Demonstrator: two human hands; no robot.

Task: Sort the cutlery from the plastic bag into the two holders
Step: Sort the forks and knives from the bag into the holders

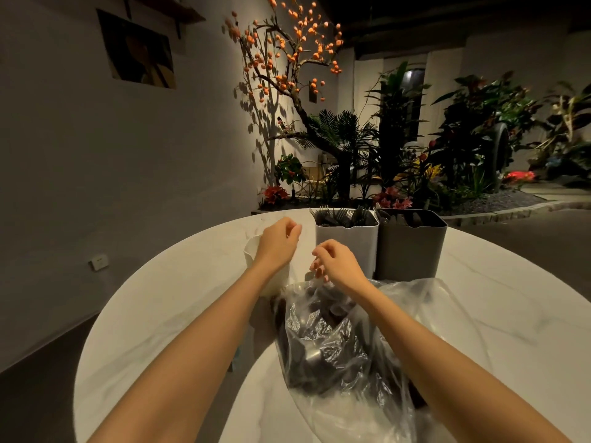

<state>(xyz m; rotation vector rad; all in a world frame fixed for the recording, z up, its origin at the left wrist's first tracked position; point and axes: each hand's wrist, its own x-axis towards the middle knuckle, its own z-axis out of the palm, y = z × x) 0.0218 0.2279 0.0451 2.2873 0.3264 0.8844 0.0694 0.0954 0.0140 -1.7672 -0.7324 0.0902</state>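
A clear plastic bag (335, 346) full of dark cutlery lies on the round white table (176, 314) in front of me. Behind it stand two square holders: a white holder (345, 247) with dark forks sticking up, and a grey holder (411, 247) to its right with dark utensils inside. My right hand (337, 262) hovers over the bag's far opening, fingers curled downward at the plastic; whether it pinches anything is unclear. My left hand (278, 243) is raised left of the white holder, fingers loosely curled, holding nothing that I can see.
A white cup-like container (252, 251) stands under my left wrist, partly hidden. Beyond the table's far edge are a planter bed with plants and a branch with orange fruits. A wall runs along the left.
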